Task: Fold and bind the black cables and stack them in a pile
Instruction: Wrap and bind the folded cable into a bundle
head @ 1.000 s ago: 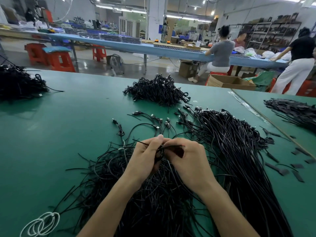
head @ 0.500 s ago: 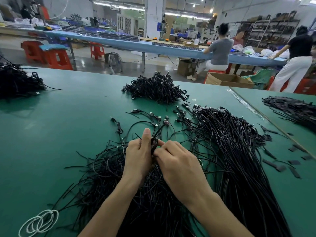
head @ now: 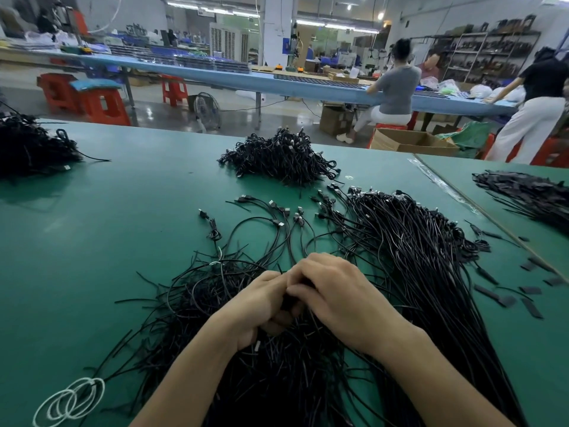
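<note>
My left hand (head: 255, 306) and my right hand (head: 341, 300) are pressed together over the green table (head: 92, 229), fingers curled round a small folded black cable (head: 289, 300) that is mostly hidden between them. Under my hands lies a loose heap of black ties and cable ends (head: 215, 303). A long sheaf of unfolded black cables (head: 425, 257) runs along the right. A pile of bound black cables (head: 280, 158) sits farther back at the centre.
Another black cable heap (head: 27, 146) lies at the far left, and a third (head: 529, 195) on the adjoining table at right. White loops (head: 70, 402) rest near the front left edge. Short black strips (head: 505, 297) are scattered right. People work at a blue bench behind.
My hands have drawn closer together and lower toward me, closing over the folded cable; the tie end that stuck out a second ago is no longer visible.
</note>
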Available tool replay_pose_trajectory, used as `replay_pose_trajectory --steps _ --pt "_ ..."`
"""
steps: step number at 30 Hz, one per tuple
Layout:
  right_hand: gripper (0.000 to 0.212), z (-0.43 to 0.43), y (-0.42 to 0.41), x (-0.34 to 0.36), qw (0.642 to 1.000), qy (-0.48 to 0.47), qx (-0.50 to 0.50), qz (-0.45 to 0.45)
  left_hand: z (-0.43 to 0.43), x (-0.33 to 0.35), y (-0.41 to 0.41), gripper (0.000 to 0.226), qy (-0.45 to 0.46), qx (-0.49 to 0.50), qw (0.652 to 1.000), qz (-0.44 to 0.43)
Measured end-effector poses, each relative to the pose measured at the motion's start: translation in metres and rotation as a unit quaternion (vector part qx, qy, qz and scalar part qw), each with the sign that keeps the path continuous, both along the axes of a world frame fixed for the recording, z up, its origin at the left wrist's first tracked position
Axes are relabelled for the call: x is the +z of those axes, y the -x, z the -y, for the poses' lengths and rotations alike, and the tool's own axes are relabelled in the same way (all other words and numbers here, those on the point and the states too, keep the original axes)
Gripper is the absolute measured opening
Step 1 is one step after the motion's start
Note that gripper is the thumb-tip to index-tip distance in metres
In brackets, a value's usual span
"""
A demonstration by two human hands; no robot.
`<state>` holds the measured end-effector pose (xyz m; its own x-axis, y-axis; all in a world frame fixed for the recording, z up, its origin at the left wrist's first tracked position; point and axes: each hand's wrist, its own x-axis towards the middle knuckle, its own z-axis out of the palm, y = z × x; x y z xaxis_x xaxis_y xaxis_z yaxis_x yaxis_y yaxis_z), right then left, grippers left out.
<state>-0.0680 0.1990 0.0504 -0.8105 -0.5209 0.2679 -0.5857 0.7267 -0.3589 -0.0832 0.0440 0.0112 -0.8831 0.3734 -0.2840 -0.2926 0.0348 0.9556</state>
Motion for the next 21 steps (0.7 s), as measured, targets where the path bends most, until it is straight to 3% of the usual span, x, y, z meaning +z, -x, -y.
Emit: replay_pose_trajectory --steps 4,10,16,18,21 --pt "0.012 -0.01 0.007 -0.005 0.99 0.081 -0.06 0.095 0.0 0.001 0.0 0.048 -0.021 -0.028 0.999 0.028" --pt "0.021 -0.018 0.009 -0.001 0.987 0.078 -0.043 0.132 -0.001 0.0 -0.005 0.053 0.019 -0.095 0.995 -0.005" --pt "0.01 -0.021 0.009 -0.005 0.991 0.056 0.008 0.121 0.011 0.007 -0.007 0.003 0.054 -0.247 0.966 -0.06" --pt "0.008 -0.021 0.008 -0.007 0.993 0.038 0.026 0.11 0.01 0.007 -0.009 0.031 0.068 -0.247 0.965 -0.061" --pt "0.008 -0.021 0.006 -0.005 0.992 0.06 0.034 0.104 0.007 0.005 -0.009 0.043 0.081 -0.227 0.968 -0.065"
